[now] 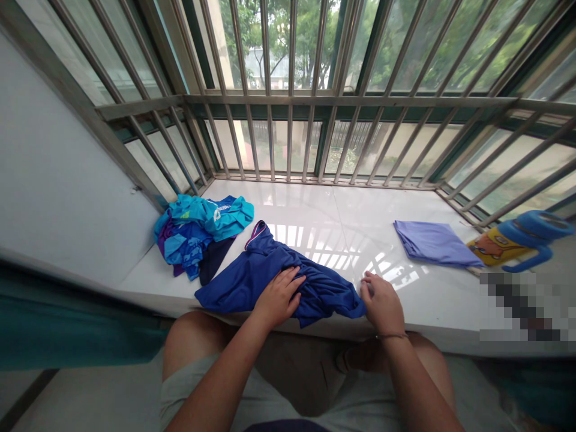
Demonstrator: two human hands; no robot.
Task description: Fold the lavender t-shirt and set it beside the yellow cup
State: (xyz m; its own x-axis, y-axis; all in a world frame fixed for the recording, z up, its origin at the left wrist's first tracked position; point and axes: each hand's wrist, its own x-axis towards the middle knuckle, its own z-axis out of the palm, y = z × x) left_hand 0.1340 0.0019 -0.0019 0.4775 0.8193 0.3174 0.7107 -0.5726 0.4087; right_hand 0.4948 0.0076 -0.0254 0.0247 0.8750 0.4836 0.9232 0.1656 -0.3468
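A dark blue garment [243, 279] with a striped collar or band lies rumpled along the front of the white ledge [310, 204]. My left hand [281, 295] rests on its middle, fingers spread over the cloth. At the garment's right end is my right hand [381, 303], its fingers curled in and close to the cloth; whether they pinch it is hidden. A flat, folded purple-blue cloth [434, 243] lies on the right of the ledge.
A heap of turquoise, blue and purple clothes [198, 225] sits at the left. On the right a blue and yellow bottle [517, 240] lies beyond the folded cloth. Metal window bars [310, 101] stand behind the ledge. Teal curtain [81, 330] hangs at the left.
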